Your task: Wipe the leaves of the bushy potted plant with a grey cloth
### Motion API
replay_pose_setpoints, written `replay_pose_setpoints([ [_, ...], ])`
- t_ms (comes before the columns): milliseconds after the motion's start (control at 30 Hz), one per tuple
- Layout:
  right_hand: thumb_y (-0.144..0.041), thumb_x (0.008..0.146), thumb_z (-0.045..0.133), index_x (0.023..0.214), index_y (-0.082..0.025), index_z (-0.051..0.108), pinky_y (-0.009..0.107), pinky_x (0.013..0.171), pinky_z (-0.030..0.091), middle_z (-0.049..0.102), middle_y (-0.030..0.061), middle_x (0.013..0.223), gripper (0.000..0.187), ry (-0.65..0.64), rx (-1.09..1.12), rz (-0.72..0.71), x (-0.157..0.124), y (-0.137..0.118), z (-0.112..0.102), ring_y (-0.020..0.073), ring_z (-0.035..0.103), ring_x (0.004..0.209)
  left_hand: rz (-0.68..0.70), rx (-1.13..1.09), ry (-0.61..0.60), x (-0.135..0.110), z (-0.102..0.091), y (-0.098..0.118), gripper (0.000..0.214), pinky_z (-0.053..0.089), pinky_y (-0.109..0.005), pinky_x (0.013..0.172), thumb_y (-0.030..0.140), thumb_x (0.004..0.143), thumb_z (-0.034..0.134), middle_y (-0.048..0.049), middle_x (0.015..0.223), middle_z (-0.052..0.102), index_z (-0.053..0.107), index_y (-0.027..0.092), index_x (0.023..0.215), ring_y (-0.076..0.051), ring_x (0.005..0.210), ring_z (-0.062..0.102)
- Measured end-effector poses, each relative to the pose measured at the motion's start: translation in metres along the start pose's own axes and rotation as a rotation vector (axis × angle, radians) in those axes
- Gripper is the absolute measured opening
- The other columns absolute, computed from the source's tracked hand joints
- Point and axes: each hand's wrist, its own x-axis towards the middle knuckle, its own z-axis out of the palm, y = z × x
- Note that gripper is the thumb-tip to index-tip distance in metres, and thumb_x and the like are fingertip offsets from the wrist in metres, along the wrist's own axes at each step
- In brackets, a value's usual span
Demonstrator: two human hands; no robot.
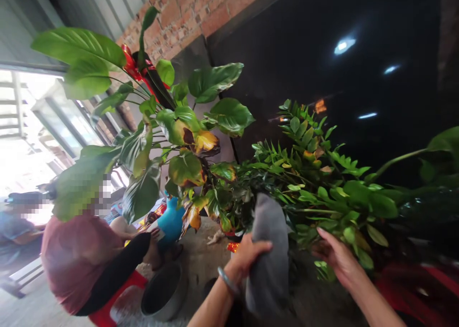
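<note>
My left hand, with a bangle on its wrist, is closed on a grey cloth that hangs down in front of a bushy plant with small glossy leaves. My right hand is open, its fingers stretched out and touching the lower leaves of that plant. To the left stands a taller plant with large broad leaves, some of them yellow and brown, and a red ribbon tied near its top.
A person in a pink top with a black sleeve crouches at the lower left on a red stool. Near them are a blue vase and a grey empty pot. A dark glossy wall rises behind the plants, brick above it.
</note>
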Motion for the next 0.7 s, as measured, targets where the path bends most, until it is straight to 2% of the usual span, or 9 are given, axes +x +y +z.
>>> replay_pose_setpoints([
  [67, -0.028, 0.042, 0.085, 0.057, -0.024, 0.063, 0.03, 0.042, 0.05, 0.062, -0.0031, 0.045, 0.027, 0.001, -0.006, 0.005, -0.001, -0.001, -0.001, 0.0193, 0.06, 0.043, -0.059, 0.07, -0.114, -0.014, -0.006, -0.022, 0.038, 0.049, -0.029, 0.063, 0.031, 0.041, 0.089, -0.0038, 0.068, 0.074, 0.077, 0.015, 0.074, -0.019, 0.063, 0.064],
  [100, -0.028, 0.042, 0.085, 0.058, -0.024, 0.064, 0.03, 0.041, 0.05, 0.063, -0.0033, 0.046, 0.028, 0.001, -0.008, 0.004, -0.001, -0.002, -0.002, 0.0188, 0.059, 0.042, -0.073, 0.058, -0.171, -0.023, -0.01, -0.027, 0.038, 0.049, -0.029, 0.064, 0.032, 0.043, 0.089, -0.0042, 0.068, 0.074, 0.078, 0.015, 0.075, -0.02, 0.064, 0.065],
  [167, -0.029, 0.041, 0.086, 0.059, -0.024, 0.063, 0.029, 0.041, 0.05, 0.064, -0.0039, 0.047, 0.029, -0.008, -0.001, -0.001, 0.0, -0.003, -0.005, 0.0176, 0.059, 0.042, -0.059, -0.023, -0.237, -0.036, -0.017, -0.019, 0.041, 0.05, -0.029, 0.065, 0.035, 0.046, 0.089, -0.0061, 0.071, 0.075, 0.079, 0.014, 0.08, -0.021, 0.066, 0.066],
  [233, -0.03, 0.042, 0.087, 0.058, -0.024, 0.062, 0.029, 0.044, 0.052, 0.065, -0.0036, 0.049, 0.03, -0.037, 0.017, -0.015, 0.002, -0.003, -0.006, 0.0176, 0.06, 0.044, 0.005, -0.118, -0.211, -0.041, -0.02, 0.002, 0.048, 0.051, -0.029, 0.065, 0.036, 0.046, 0.09, -0.0075, 0.072, 0.076, 0.079, 0.012, 0.086, -0.021, 0.066, 0.067],
  [333, -0.032, 0.045, 0.086, 0.061, -0.025, 0.063, 0.03, 0.046, 0.053, 0.069, -0.0017, 0.054, 0.029, -0.069, 0.041, -0.036, 0.004, 0.0, -0.006, 0.0192, 0.063, 0.047, 0.091, -0.226, -0.053, -0.031, -0.015, 0.029, 0.051, 0.052, -0.028, 0.06, 0.036, 0.04, 0.093, -0.0054, 0.07, 0.075, 0.077, 0.013, 0.082, -0.018, 0.059, 0.066],
  [433, -0.032, 0.046, 0.086, 0.061, -0.025, 0.062, 0.032, 0.048, 0.054, 0.067, -0.0028, 0.052, 0.029, -0.04, -0.01, -0.032, 0.005, 0.004, -0.004, 0.0197, 0.063, 0.047, 0.038, -0.223, 0.027, -0.024, -0.004, 0.02, 0.047, 0.051, -0.027, 0.058, 0.036, 0.037, 0.093, -0.0026, 0.064, 0.073, 0.075, 0.015, 0.075, -0.017, 0.056, 0.064],
  [533, -0.03, 0.044, 0.088, 0.063, -0.024, 0.063, 0.032, 0.047, 0.055, 0.065, -0.0032, 0.05, 0.031, -0.002, -0.083, -0.014, 0.006, 0.007, -0.005, 0.0199, 0.063, 0.047, -0.085, -0.096, -0.108, -0.032, 0.0, -0.011, 0.043, 0.051, -0.027, 0.061, 0.032, 0.038, 0.09, -0.0037, 0.065, 0.073, 0.077, 0.014, 0.075, -0.017, 0.06, 0.064],
  [600, -0.025, 0.041, 0.089, 0.066, -0.023, 0.066, 0.03, 0.046, 0.054, 0.067, -0.0023, 0.053, 0.034, 0.004, -0.099, -0.005, 0.006, 0.009, -0.006, 0.0193, 0.063, 0.048, -0.137, -0.047, -0.222, -0.042, -0.002, -0.021, 0.042, 0.05, -0.026, 0.061, 0.029, 0.04, 0.089, -0.005, 0.067, 0.074, 0.078, 0.013, 0.077, -0.017, 0.061, 0.065],
  [700, -0.024, 0.038, 0.089, 0.065, -0.022, 0.066, 0.028, 0.046, 0.053, 0.068, -0.0017, 0.055, 0.036, -0.01, -0.094, -0.005, 0.006, 0.009, -0.007, 0.0183, 0.064, 0.049, -0.079, -0.085, -0.281, -0.046, -0.005, -0.007, 0.046, 0.051, -0.027, 0.063, 0.032, 0.041, 0.089, -0.0074, 0.071, 0.076, 0.078, 0.011, 0.08, -0.018, 0.061, 0.066],
])
